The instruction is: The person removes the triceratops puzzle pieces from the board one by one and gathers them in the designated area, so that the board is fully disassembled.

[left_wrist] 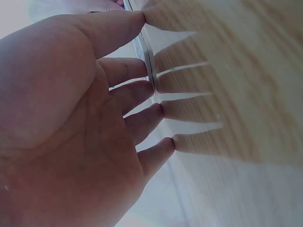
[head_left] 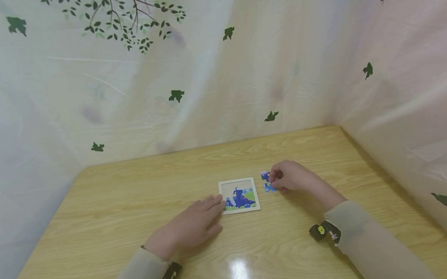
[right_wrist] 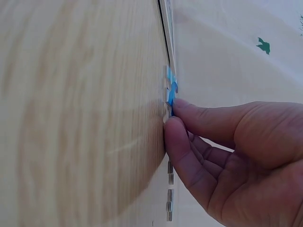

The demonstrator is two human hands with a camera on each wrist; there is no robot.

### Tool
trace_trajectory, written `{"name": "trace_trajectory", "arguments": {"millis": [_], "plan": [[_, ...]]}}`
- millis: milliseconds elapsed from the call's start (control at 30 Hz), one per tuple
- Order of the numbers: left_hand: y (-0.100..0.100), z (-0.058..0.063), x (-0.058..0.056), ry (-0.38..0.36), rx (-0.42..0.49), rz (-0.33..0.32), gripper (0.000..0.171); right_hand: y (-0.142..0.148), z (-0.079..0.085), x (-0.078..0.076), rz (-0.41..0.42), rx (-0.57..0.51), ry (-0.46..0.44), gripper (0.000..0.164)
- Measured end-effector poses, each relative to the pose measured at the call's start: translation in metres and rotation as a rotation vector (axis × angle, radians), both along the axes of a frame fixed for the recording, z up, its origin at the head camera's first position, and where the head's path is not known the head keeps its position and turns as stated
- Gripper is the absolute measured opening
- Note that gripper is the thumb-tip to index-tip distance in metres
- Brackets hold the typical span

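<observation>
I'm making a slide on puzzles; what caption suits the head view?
Left grip touching a partly filled puzzle frame, right grip at the loose pieces beside it.

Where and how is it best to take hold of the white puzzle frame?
Probably pinch the frame by its near rim, coming from the person's side. It looks thin and lies flat; no hand covers that rim, while the left hand touches the left edge and loose pieces lie off the right.
</observation>
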State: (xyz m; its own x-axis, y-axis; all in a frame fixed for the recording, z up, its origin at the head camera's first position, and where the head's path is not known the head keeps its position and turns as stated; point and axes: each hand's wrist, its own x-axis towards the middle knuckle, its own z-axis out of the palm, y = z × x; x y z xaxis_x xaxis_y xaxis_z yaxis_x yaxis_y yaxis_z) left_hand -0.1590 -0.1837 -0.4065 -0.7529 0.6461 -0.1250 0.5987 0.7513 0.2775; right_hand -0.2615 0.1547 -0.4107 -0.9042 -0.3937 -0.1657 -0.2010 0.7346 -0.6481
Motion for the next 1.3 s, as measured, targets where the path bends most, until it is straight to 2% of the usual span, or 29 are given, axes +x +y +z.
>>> {"name": "trace_trajectory", "arguments": {"millis": [333,933,1300], "plan": [[0.0009,-0.0008,-0.0004,0.001,-0.008,0.003,0.065,-0.0017,0.0005,0.0008,-0.013,0.037,0.000,0.004],[0.0020,-0.0018,-0.0005,-0.007,-0.015,0.013,0.064,-0.0021,0.0015,0.0018,-0.029,0.024,-0.021,0.003],[0.0012,-0.0037,-0.0013,0.000,-0.010,0.009,0.065,-0.0037,0.0064,-0.0012,-0.096,-0.013,0.096,0.007]]}}
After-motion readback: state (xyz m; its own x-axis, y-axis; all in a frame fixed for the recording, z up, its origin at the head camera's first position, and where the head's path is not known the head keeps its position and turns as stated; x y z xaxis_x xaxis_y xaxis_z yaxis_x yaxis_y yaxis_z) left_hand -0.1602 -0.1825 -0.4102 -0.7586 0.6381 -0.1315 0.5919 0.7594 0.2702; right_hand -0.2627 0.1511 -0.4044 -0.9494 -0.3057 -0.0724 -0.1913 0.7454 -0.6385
